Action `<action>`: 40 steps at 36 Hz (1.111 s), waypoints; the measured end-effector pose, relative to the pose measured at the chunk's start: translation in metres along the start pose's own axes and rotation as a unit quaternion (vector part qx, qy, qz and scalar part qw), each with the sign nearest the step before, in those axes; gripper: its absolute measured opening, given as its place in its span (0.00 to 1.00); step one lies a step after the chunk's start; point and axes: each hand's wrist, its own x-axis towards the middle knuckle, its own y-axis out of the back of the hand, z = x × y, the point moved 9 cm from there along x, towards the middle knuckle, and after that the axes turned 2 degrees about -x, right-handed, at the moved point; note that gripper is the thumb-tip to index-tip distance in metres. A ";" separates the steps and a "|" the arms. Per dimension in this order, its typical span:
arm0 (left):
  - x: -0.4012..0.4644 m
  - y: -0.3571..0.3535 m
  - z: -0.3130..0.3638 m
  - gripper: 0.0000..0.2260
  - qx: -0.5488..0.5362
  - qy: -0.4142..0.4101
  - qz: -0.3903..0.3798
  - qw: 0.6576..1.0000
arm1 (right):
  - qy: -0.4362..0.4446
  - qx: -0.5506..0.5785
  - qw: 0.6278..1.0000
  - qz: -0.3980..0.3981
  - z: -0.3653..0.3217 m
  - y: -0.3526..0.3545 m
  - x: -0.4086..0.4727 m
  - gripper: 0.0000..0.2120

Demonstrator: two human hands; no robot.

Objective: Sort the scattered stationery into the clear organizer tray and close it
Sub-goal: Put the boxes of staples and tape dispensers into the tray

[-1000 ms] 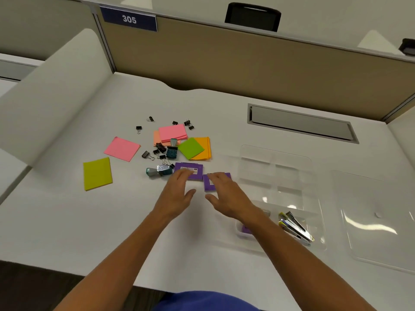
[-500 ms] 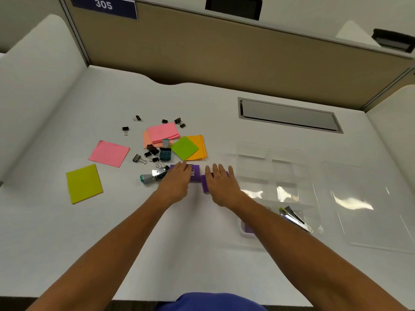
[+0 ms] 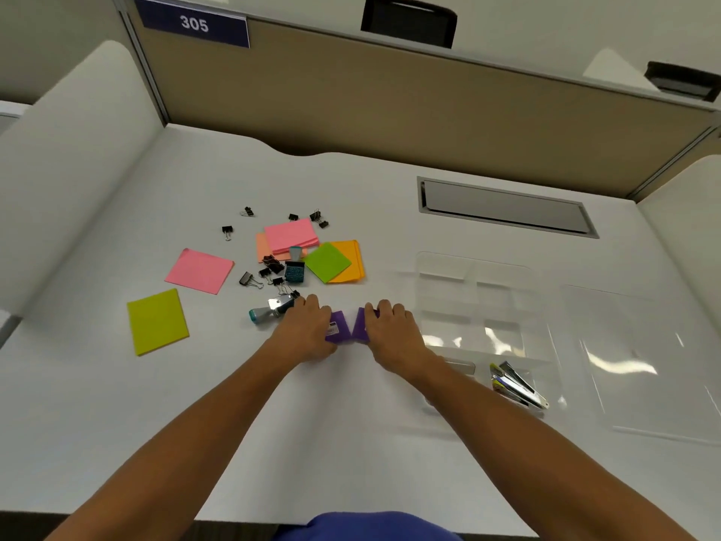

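Observation:
Two small purple boxes lie at the desk's middle. My left hand (image 3: 308,331) grips the left purple box (image 3: 338,328), and my right hand (image 3: 392,333) grips the right purple box (image 3: 361,326); both boxes are tilted up and nearly touch. The clear organizer tray (image 3: 474,298) stands open just right of my hands, with several staplers (image 3: 515,384) in its near compartment. Its clear lid (image 3: 640,361) lies flat further right. Sticky note pads in yellow-green (image 3: 157,321), pink (image 3: 199,270), pink (image 3: 290,236), green (image 3: 327,262) and orange (image 3: 351,263) are scattered to the left.
Black binder clips (image 3: 269,269) lie loose among the pads, with a teal stamp (image 3: 294,271) and a teal-ended tool (image 3: 269,311) by my left hand. A grey cable hatch (image 3: 505,206) sits at the back right. Cubicle walls close the desk's back and sides.
Both hands have closed on the purple boxes and tipped them up from lying flat, drawing them toward each other. The camera view shifted slightly.

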 end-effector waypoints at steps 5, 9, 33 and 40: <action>-0.013 0.006 -0.002 0.31 -0.018 0.023 0.022 0.999 | 0.009 0.069 0.997 0.022 0.004 0.007 -0.005 0.38; -0.026 0.021 -0.006 0.27 -0.082 0.055 0.099 0.990 | 0.018 0.119 0.991 0.064 0.007 0.012 -0.014 0.40; -0.067 0.085 0.080 0.25 -0.480 0.015 0.216 0.851 | -0.061 0.642 0.751 0.145 0.110 0.046 -0.096 0.36; -0.056 0.092 0.104 0.24 -0.472 -0.012 0.209 0.856 | -0.105 0.668 0.712 0.190 0.160 0.045 -0.121 0.34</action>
